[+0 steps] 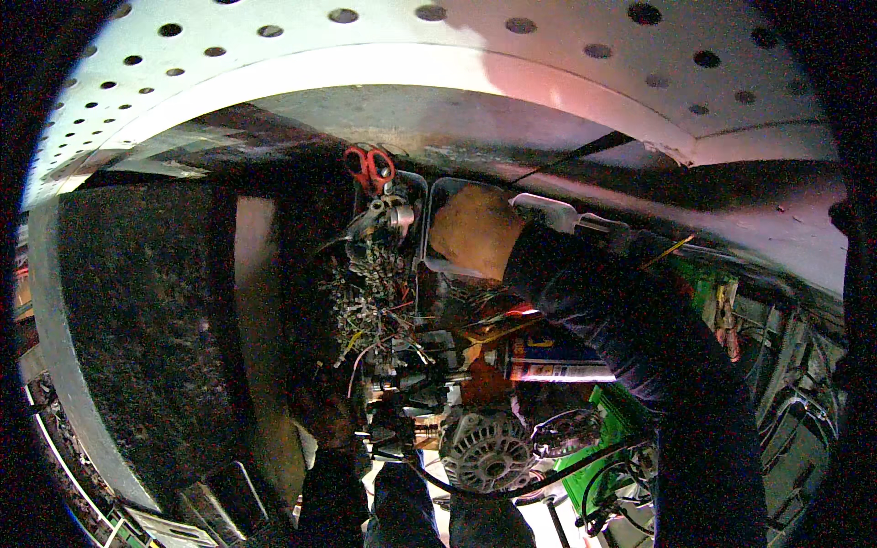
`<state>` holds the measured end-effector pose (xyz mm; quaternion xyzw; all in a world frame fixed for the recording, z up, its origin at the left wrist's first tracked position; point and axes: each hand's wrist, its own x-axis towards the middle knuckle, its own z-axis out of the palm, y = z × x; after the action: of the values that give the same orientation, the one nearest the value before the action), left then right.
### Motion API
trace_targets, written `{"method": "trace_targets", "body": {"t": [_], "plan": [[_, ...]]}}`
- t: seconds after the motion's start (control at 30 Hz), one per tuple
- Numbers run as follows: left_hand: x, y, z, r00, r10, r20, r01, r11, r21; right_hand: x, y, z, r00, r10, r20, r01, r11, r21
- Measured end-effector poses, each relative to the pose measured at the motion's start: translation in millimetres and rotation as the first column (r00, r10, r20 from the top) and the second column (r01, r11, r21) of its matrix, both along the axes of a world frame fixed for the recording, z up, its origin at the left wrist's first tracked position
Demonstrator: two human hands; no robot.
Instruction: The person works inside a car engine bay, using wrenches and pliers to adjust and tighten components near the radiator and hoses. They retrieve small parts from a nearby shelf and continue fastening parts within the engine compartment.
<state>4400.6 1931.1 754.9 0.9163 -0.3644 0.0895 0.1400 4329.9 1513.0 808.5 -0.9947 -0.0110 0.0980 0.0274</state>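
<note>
My right hand [475, 230] reaches into a clear plastic tub [442, 188] at the back of the bench. Its fingers point down and are hidden inside, so what they touch does not show. My left hand [327, 416] is low in deep shadow, beside a dark metal part with a shiny shaft [422, 431]; its fingers are lost in the dark. A finned round alternator housing [489, 452] lies to the right of that part. Between my hands and farther back is a heap of small metal pieces and wire ends [370, 301].
Red-handled scissors [369, 168] stand behind the heap. A large dark block [146, 338] fills the left side. A perforated white panel [384, 41] overhangs the back. A green crate [598, 447] and a black cable [539, 484] are at the lower right.
</note>
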Motion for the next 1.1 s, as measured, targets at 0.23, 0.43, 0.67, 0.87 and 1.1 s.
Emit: {"method": "trace_targets", "body": {"t": [0.23,0.43,0.67,0.87,1.1], "plan": [[1.0,-19.2,14.6,0.991,0.008,-0.134,-0.022,0.994,-0.102,-4.3,-3.8,6.0,0.993,-0.077,0.093,0.051,0.965,0.258],[1.5,-34.1,20.6,0.974,0.012,-0.226,-0.055,0.981,-0.185,-19.6,-18.1,19.9,0.981,-0.139,0.136,0.06,0.88,0.471],[1.9,-17.7,13.3,0.987,0.039,-0.153,-0.06,0.989,-0.136,-33.7,-34.4,77.1,0.893,-0.441,0.085,0.364,0.821,0.439],[1.3,-0.9,-8.0,0.999,0.017,-0.045,-0.022,0.994,-0.105,-58.4,-40.8,62.2,0.833,-0.514,0.203,0.326,0.753,0.571],[-0.2,-6.8,2.2,0.984,0.064,-0.165,-0.07,0.997,-0.03,-54.5,-41.8,69.7,0.87,-0.486,-0.083,0.456,0.728,0.511]]}}
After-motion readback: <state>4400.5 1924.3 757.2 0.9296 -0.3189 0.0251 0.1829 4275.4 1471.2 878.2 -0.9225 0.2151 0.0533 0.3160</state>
